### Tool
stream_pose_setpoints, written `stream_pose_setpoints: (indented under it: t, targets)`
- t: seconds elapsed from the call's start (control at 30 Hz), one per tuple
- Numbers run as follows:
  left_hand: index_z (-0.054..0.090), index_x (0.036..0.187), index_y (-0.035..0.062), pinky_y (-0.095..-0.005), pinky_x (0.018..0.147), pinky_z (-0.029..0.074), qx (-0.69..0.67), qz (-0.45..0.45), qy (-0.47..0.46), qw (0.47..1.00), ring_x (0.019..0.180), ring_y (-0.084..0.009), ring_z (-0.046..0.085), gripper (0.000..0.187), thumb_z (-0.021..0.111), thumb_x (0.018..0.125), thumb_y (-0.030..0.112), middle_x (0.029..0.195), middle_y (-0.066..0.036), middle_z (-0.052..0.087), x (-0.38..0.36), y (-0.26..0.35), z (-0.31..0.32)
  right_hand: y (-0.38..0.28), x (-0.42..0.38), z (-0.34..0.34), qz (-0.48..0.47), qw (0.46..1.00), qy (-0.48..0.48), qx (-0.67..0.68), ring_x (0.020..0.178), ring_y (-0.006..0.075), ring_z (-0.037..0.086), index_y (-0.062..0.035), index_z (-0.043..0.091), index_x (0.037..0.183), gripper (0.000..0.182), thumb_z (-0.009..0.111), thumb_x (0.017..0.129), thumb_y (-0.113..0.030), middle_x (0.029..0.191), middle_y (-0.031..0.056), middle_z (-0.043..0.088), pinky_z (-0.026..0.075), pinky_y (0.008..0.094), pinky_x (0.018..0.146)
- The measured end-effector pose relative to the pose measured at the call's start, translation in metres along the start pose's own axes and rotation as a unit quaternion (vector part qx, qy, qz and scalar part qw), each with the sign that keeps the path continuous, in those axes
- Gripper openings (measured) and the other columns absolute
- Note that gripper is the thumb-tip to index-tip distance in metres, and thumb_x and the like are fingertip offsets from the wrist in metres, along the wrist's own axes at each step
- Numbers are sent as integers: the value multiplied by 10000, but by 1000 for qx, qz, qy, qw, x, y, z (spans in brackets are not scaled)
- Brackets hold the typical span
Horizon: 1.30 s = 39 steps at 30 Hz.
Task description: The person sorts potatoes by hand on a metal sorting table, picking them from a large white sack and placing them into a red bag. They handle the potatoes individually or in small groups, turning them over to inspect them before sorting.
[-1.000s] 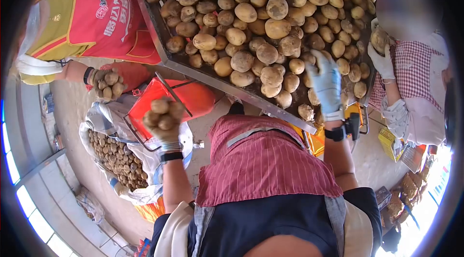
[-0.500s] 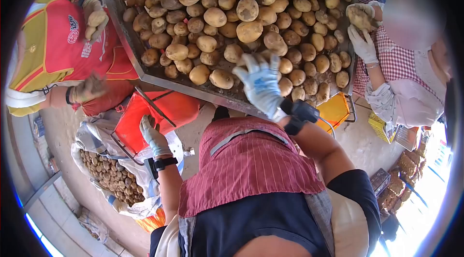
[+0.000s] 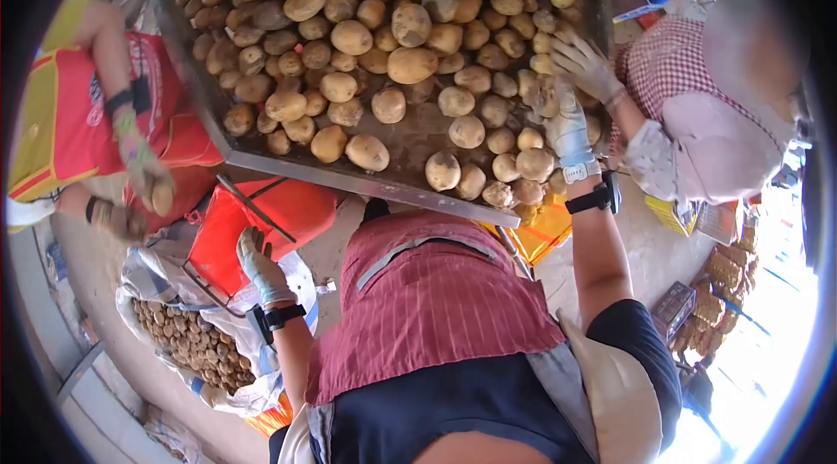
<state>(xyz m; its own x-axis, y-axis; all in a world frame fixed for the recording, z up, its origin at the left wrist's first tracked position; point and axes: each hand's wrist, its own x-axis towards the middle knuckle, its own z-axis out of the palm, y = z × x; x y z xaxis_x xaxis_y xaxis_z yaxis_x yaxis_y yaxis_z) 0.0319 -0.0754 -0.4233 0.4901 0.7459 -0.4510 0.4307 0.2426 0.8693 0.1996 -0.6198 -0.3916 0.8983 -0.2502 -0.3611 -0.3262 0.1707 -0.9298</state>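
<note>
A co-worker in a red and yellow apron (image 3: 65, 115) stands at the left edge, one gloved hand (image 3: 150, 185) closed round a single potato. Opposite, a second person in a red-checked shirt with pale sleeves (image 3: 689, 115) leans in from the right, a gloved hand (image 3: 586, 67) spread over the heap. Below the metal edge sits an orange plastic basket with a wire frame (image 3: 253, 224). Stacked packets (image 3: 724, 276) lie on the concrete floor (image 3: 649, 255) at the right.
</note>
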Motion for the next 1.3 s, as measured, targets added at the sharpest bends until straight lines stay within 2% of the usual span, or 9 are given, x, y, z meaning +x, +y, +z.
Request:
stream_pose_setpoints:
  t: [0.13,0.17,0.2,0.3,0.33,0.4,0.53,0.67,1.3]
  targets:
    - [585,1172,49,-336,861,489,46,50,-116,991,1006,-206,633,317,520,973,288,1141,-95,641,-30,24,46,13,-12,0,122,899,-179,381,1087,182,605,-78,549,1292,401,599,964,-303,1227,59,624,513,327,856]
    - [604,1146,38,-336,855,507,68,108,-205,970,975,-219,642,269,462,997,212,1127,-104,638,-47,29,63,23,-22,6,-111,981,-156,-35,1093,203,595,-81,507,1317,371,540,992,-257,1217,73,610,502,324,884]
    - [616,1119,13,-352,874,525,120,226,-302,918,977,-236,647,285,403,1016,172,1114,-119,639,-72,41,87,31,-35,16,-322,833,-96,-441,1098,223,584,-83,465,1342,347,482,1020,-212,1206,87,595,490,320,911]
    - [483,1342,31,-370,898,519,54,100,-576,810,1026,-257,637,421,395,1047,317,1234,-146,596,-124,63,145,-42,-107,117,-28,985,-144,89,1073,149,540,-56,412,1384,470,590,952,-104,1193,61,552,451,285,950]
    - [464,1361,38,-407,909,509,-115,-240,-552,790,1047,-254,624,478,446,1028,381,1228,-145,602,-138,65,166,-37,-109,122,-119,969,-172,-131,1208,181,491,-47,347,1435,577,599,915,-27,1306,88,498,413,312,1024]
    - [431,1394,50,-420,905,515,-219,-343,-579,707,1087,-247,611,521,516,1001,381,1248,-121,586,-162,83,185,-20,-123,138,-234,927,-241,-169,1341,208,389,-49,283,1482,655,583,902,6,1424,123,414,358,337,1092]
    - [383,1435,55,-330,890,522,-196,-192,-545,793,1084,-191,601,566,635,939,163,1276,-98,568,-155,46,214,10,-130,126,-297,898,-211,-248,1411,226,300,-36,246,1503,704,571,884,38,1506,155,326,310,353,1130]
    - [382,1439,47,-290,853,525,-147,-25,-543,826,1103,-163,594,623,660,884,-9,1273,-60,576,-178,53,232,18,-138,98,-82,982,-161,56,1391,233,346,6,228,1503,688,613,940,-80,1494,138,361,310,354,1125]
    - [439,1378,3,-296,977,499,28,42,-611,790,1159,-160,562,636,726,813,-44,1282,-85,563,-214,53,241,11,-141,52,60,961,-118,242,1237,143,486,50,327,1458,599,592,960,-154,1381,83,493,379,282,1054]
